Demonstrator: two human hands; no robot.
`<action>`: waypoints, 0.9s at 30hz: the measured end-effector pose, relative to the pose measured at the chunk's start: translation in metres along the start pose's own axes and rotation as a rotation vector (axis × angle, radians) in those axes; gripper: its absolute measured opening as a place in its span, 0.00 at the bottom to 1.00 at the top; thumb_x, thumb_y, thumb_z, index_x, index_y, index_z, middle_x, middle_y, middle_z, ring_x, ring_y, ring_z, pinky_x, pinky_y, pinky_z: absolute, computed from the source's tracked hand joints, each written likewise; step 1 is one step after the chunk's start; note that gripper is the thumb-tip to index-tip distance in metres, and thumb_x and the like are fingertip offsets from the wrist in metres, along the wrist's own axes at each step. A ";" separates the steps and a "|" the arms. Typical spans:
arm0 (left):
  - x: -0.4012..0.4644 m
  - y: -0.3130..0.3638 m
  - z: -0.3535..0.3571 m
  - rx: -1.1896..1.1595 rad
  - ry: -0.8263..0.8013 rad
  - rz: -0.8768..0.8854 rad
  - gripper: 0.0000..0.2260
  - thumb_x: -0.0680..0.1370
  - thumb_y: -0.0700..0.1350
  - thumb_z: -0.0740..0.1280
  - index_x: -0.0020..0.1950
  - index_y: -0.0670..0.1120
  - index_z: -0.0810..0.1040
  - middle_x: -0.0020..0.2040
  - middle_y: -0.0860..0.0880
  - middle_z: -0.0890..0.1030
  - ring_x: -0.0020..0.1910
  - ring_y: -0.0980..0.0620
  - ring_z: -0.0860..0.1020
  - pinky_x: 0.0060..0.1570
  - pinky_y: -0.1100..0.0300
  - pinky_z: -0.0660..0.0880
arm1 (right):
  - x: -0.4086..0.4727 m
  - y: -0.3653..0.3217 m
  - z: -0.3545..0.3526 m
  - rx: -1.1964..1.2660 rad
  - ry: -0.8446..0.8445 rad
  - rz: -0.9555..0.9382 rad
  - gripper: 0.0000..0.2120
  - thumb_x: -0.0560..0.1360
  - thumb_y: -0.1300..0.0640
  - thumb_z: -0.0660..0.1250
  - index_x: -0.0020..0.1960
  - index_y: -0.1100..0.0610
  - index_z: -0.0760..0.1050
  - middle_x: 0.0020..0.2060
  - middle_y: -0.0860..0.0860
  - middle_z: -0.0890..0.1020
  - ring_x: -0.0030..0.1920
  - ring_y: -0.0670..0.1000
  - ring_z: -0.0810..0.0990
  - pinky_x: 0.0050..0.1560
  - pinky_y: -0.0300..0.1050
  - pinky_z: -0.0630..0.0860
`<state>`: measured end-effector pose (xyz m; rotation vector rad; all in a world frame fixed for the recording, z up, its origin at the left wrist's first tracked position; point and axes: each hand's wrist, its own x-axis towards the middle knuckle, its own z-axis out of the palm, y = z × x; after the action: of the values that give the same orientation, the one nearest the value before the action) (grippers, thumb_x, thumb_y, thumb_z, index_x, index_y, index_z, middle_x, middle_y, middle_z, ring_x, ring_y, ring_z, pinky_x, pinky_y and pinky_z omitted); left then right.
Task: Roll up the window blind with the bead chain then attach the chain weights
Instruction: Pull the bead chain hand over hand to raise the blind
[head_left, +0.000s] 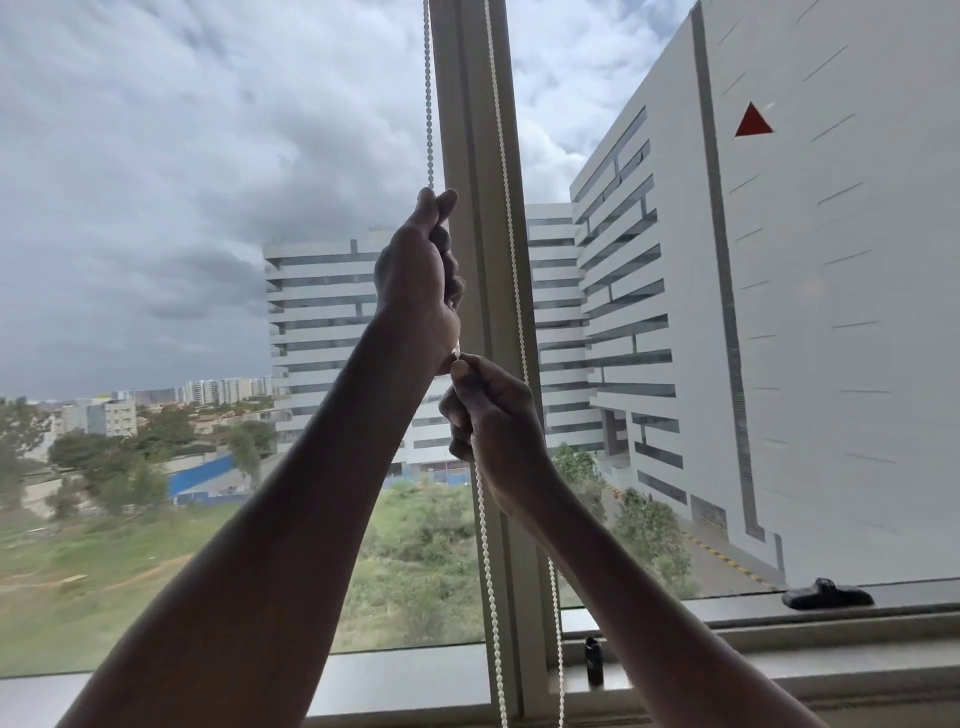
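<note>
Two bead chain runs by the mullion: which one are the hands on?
The left run: both hands grip it. The right run hangs free, passing behind the right hand.

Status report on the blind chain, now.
Left hand closed on bead chain, up high. Right hand pinching same strand just below. Second strand hangs free by mullion. Nothing in the way.

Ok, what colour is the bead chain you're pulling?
White to off-white, plain beads: the bead chain, gripped by left hand and right hand, head view.
</note>
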<state>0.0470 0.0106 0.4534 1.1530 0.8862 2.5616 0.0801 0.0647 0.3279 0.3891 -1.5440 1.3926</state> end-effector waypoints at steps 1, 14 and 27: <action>-0.001 -0.005 -0.006 0.014 -0.005 -0.008 0.10 0.80 0.51 0.66 0.43 0.50 0.84 0.26 0.56 0.62 0.23 0.58 0.57 0.21 0.65 0.56 | -0.003 0.005 -0.001 -0.007 0.000 0.014 0.12 0.83 0.60 0.57 0.49 0.58 0.78 0.26 0.49 0.67 0.22 0.43 0.59 0.22 0.35 0.58; -0.045 -0.096 -0.087 0.061 -0.047 -0.189 0.11 0.82 0.49 0.64 0.50 0.44 0.82 0.24 0.56 0.63 0.21 0.59 0.58 0.20 0.66 0.57 | -0.069 0.084 -0.017 -0.028 0.050 0.195 0.15 0.83 0.59 0.57 0.38 0.57 0.70 0.26 0.48 0.66 0.23 0.44 0.59 0.23 0.38 0.57; -0.093 -0.174 -0.155 0.147 -0.116 -0.286 0.13 0.83 0.46 0.61 0.46 0.43 0.82 0.28 0.52 0.66 0.25 0.58 0.64 0.27 0.65 0.61 | -0.139 0.154 -0.038 -0.189 0.169 0.257 0.14 0.82 0.67 0.57 0.39 0.59 0.74 0.27 0.49 0.74 0.28 0.46 0.70 0.31 0.41 0.68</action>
<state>-0.0148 0.0438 0.2127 1.1090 1.1356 2.2107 0.0436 0.0937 0.1218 -0.0440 -1.6080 1.4176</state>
